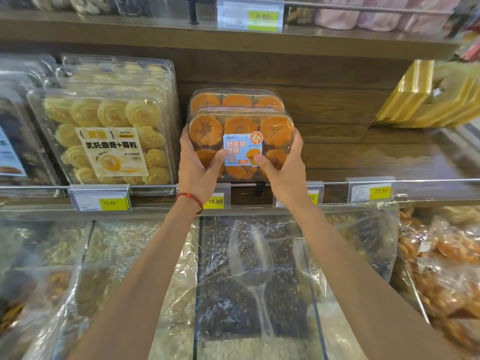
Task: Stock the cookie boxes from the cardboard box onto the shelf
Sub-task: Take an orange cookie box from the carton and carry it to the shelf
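A clear plastic box of orange cakes [240, 128] with a blue label stands tilted on the wooden shelf [363, 162], just behind the front rail. My left hand [194, 167] grips its left side, thumb on the front. My right hand [283, 165] grips its right side, thumb by the label. A second identical box [236, 100] stands right behind it. The cardboard box is out of view.
Clear boxes of pale butter cookies [109, 131] stand to the left. Gold packages [428, 100] lean at the right of the shelf, with bare shelf between. Price tags [379, 190] line the rail. Below are bulk bins [249, 268] under plastic film with a clear scoop [252, 261].
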### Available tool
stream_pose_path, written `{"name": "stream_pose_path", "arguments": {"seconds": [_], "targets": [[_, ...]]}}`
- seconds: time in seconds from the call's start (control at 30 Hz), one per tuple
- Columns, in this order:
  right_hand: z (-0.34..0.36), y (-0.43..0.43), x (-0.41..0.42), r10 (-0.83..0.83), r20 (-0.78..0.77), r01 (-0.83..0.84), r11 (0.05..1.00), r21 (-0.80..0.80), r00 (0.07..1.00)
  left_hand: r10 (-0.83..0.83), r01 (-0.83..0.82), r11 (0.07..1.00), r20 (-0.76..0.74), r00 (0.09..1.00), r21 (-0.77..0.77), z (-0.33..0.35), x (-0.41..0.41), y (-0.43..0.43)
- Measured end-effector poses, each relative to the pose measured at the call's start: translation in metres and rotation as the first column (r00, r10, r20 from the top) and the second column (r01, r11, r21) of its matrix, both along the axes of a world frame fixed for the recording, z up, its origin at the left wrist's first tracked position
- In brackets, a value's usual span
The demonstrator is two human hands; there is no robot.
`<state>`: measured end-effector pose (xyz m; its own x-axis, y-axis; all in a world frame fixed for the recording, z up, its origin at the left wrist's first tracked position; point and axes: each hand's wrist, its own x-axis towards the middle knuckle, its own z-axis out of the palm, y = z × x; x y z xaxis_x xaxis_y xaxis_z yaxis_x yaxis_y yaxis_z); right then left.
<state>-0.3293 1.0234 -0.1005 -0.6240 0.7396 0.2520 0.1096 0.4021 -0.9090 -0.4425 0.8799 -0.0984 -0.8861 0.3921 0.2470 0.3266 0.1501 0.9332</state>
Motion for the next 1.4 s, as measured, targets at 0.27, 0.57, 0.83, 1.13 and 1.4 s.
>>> {"name": "stream_pose_path", "arguments": {"seconds": [0.27, 0.57, 0.83, 1.13, 1.4], "targets": [[0.003, 0.000, -0.003, -0.004, 0.052, 0.004, 1.000, 0.000, 0.999, 0.054, -0.054, 0.998, -0.006, 0.999, -0.027, 0.004, 0.003, 0.002], [0.008, -0.022, 0.005, -0.118, 0.165, 0.120, 0.993, -0.004, 0.979, 0.071, -0.067, 0.994, 0.042, 0.997, -0.090, -0.002, 0.007, -0.010], [0.001, -0.067, 0.039, -0.166, 0.131, 0.171, 0.985, -0.034, 0.977, 0.050, -0.047, 0.995, 0.036, 0.998, -0.087, 0.003, 0.036, -0.039], [-0.023, -0.137, 0.107, 0.036, 0.111, -0.021, 0.991, -0.132, 0.993, 0.075, -0.078, 0.974, -0.023, 0.997, -0.213, -0.008, 0.116, -0.102], [-0.058, -0.182, 0.182, 0.293, -0.005, -0.289, 0.940, -0.181, 0.956, 0.273, -0.270, 0.921, -0.030, 0.962, -0.282, -0.039, 0.224, -0.168]]}}
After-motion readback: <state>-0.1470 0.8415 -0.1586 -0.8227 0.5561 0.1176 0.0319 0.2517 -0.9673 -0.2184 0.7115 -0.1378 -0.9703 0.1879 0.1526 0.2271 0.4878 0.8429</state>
